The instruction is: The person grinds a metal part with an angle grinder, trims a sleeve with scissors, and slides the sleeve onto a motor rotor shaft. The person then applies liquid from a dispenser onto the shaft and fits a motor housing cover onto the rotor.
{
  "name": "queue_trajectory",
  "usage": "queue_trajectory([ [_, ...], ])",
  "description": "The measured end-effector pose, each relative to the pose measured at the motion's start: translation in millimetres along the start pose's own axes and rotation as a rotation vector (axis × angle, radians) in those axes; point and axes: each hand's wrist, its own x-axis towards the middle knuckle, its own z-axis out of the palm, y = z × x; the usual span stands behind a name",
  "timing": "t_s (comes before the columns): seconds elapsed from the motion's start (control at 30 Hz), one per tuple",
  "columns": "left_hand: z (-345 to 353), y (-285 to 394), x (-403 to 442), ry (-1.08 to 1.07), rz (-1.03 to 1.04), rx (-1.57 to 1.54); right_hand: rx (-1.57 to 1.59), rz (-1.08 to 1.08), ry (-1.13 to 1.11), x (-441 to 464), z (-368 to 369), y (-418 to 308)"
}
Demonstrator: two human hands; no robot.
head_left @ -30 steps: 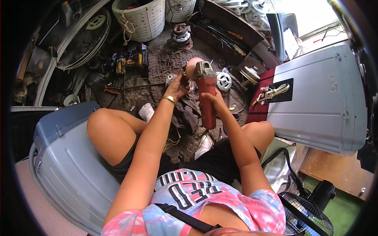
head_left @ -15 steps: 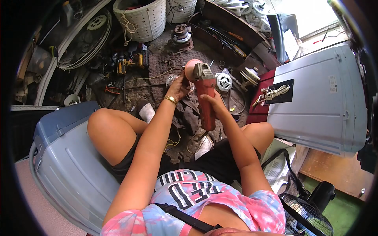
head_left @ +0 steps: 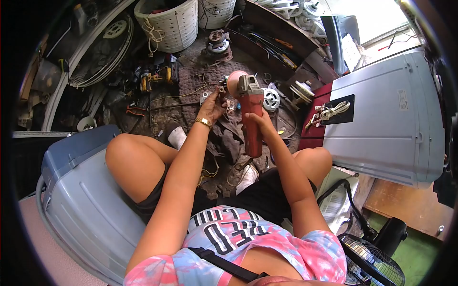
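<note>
— Where are the hands?
— The left hand [head_left: 213, 108] is raised out in front of the knees, its forearm reaching up and inward, a gold watch [head_left: 203, 122] at the wrist. Its fingers are partly curled, their tips closed on a small part [head_left: 221, 89] just beside the disc [head_left: 235, 82].
— And the right hand [head_left: 258, 121]?
— Wrapped around the red body of a grinder [head_left: 252, 126], elbow bent, the thumb laid across the top. The grip is closed.
— How does the grinder sit?
— Held above the floor [head_left: 191, 76] between the knees, its disc end pointing away from the wearer, its rear end toward the shoes [head_left: 247, 178].
— What lies around it?
— A white wheel [head_left: 271, 99] to the right of the grinder head, a dark cloth [head_left: 228, 143] beneath the hands. Left of them, orange pliers [head_left: 136, 110] and a yellow drill [head_left: 168, 74]; farther out, a motor [head_left: 217, 43] near a white basket [head_left: 171, 29].
— And at the edges?
— A grey cabinet [head_left: 381, 128] at right, a black fan [head_left: 371, 260] below it.
</note>
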Motion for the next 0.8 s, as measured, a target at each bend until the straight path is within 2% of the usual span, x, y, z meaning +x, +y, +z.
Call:
queue_trajectory([
  [0.8, -6.6, -8.1, 9.9, 0.003, 0.064, 0.031, -0.069, -0.016, -0.010, -1.4, 6.6, 1.2],
])
